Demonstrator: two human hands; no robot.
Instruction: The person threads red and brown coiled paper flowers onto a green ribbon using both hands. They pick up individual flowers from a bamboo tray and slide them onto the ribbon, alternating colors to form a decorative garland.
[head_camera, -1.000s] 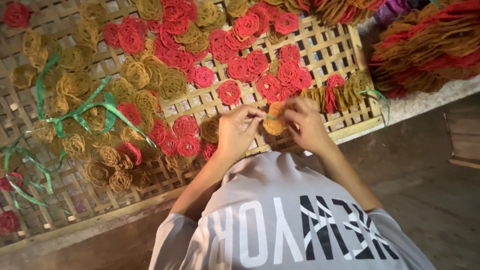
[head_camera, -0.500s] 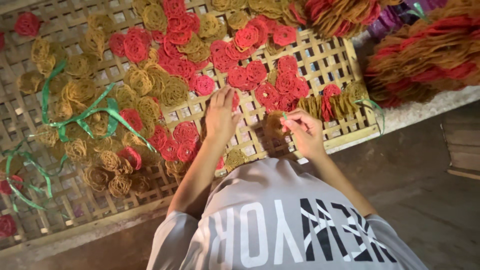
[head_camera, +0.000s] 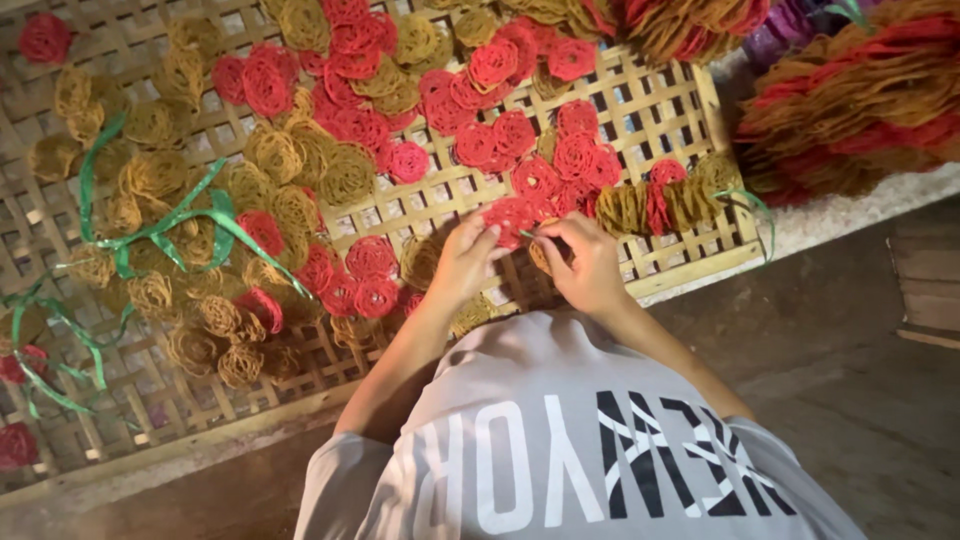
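While both hands meet over the woven bamboo tray (head_camera: 690, 110), the left hand (head_camera: 462, 262) pinches the edge of a red lacy disc (head_camera: 510, 215) at its one o'clock. The right hand (head_camera: 585, 265), fingers curled narrow, grips a tan disc (head_camera: 543, 255) and a thin green strip (head_camera: 527, 235). A threaded row of tan and red discs (head_camera: 665, 200) lies at two o'clock from the right hand, and loose green ribbon (head_camera: 170, 225) at nine o'clock.

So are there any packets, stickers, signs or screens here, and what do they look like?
No packets, labels, signs or screens in view.
Shirt: bottom middle, on the person; grey with big white and black print.
Purple shiny wrapping: top right, behind the stacked discs; too hidden to tell.
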